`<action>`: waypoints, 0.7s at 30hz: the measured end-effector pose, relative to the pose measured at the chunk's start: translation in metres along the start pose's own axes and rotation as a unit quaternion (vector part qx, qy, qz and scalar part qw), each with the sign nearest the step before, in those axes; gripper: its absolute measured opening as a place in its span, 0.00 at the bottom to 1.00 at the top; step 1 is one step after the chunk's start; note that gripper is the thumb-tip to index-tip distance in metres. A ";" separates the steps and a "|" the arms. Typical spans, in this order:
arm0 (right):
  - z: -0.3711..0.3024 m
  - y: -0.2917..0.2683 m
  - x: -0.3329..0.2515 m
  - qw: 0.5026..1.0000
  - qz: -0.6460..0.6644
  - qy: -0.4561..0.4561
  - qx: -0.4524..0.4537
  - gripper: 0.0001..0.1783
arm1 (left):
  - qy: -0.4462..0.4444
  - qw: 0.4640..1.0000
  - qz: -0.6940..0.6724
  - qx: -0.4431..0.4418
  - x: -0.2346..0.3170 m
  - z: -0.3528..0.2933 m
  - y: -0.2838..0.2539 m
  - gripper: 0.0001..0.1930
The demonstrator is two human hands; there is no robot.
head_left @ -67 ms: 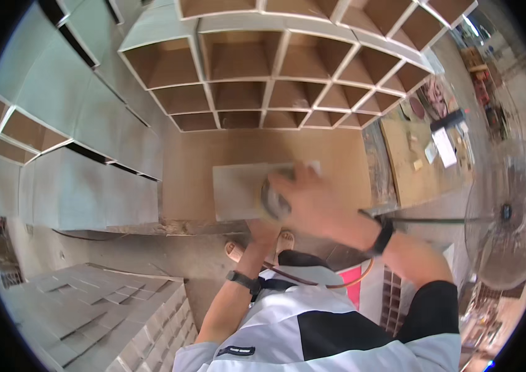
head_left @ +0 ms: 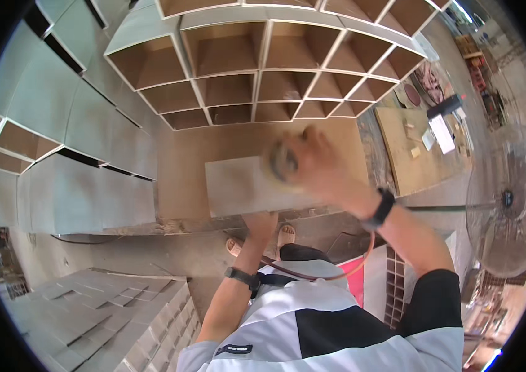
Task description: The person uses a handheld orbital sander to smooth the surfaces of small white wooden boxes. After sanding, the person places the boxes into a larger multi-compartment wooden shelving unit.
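Right hand (head_left: 323, 162) blurred with movement, its fingers bent around and seemingly clamped on a dark-centred round object (head_left: 283, 161), likewise smeared; exact grip hard to read. Compared with the instant before, hand and object have shifted away from the body, from the middle of the pale grey panel (head_left: 230, 185) to its far right part. More of the panel's near middle now shows bare; its far right corner, visible a moment ago, is lost behind the hand. Whether the object touches the panel or passes just above it, cannot tell. Panel lies flat on the brown tabletop (head_left: 179, 149), close to the near edge, in front of a compartmented unit (head_left: 266, 69); it appears to hold its place, the slight sideways slip of the whole view being probably the head's. Left hand (head_left: 260, 224) stays at the panel's near edge, fingers partly hidden there; cannot tell whether they pinch the edge or merely rest against it, though steadying seems likely. A brown hose (head_left: 369, 250) loops up toward the right wrist. Judgement: the pass across the panel is mid-course, its attention moved to the far right, with the left portion in the open.
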State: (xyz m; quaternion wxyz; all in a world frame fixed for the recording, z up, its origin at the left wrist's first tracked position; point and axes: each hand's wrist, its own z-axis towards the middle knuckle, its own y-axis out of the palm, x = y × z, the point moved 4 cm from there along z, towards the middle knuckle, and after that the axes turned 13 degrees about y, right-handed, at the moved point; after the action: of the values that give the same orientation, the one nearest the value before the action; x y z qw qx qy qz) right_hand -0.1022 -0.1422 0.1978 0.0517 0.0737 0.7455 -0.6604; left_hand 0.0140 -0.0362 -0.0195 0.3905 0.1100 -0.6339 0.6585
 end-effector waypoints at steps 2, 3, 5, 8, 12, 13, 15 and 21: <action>0.027 0.001 0.004 0.997 0.034 -0.025 0.063 0.27 | 0.073 0.991 0.075 0.081 -0.036 0.050 -0.014 0.22; 0.031 -0.001 0.005 0.997 0.038 -0.035 0.065 0.26 | 0.088 0.986 0.091 0.109 -0.036 0.057 -0.020 0.18; 0.008 0.007 -0.014 0.995 0.015 -0.073 0.067 0.25 | 0.048 0.963 -0.127 0.234 -0.010 0.080 -0.055 0.14; 0.008 0.009 -0.016 0.990 0.025 -0.073 0.119 0.24 | 0.050 0.976 -0.072 0.199 -0.032 0.077 -0.041 0.19; 0.011 -0.010 0.009 0.984 0.035 -0.081 0.155 0.22 | 0.066 0.990 0.122 0.031 -0.064 0.066 -0.002 0.20; -0.003 0.007 -0.002 0.987 0.073 -0.062 0.127 0.19 | 0.065 0.998 0.016 0.015 -0.056 0.073 -0.010 0.20; -0.008 0.023 -0.029 0.981 0.147 -0.055 0.116 0.14 | 0.060 0.996 -0.072 0.013 -0.074 0.071 -0.013 0.18; 0.016 0.015 0.021 0.968 0.039 0.026 0.247 0.17 | -0.014 0.988 -0.115 0.105 -0.098 0.079 -0.014 0.17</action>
State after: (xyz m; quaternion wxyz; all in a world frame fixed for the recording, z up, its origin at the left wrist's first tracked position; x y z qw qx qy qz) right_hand -0.1204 -0.1558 0.1780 0.0383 0.1305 0.5572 -0.8191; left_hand 0.0610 -0.1473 -0.0583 0.4409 0.2320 -0.5496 0.6706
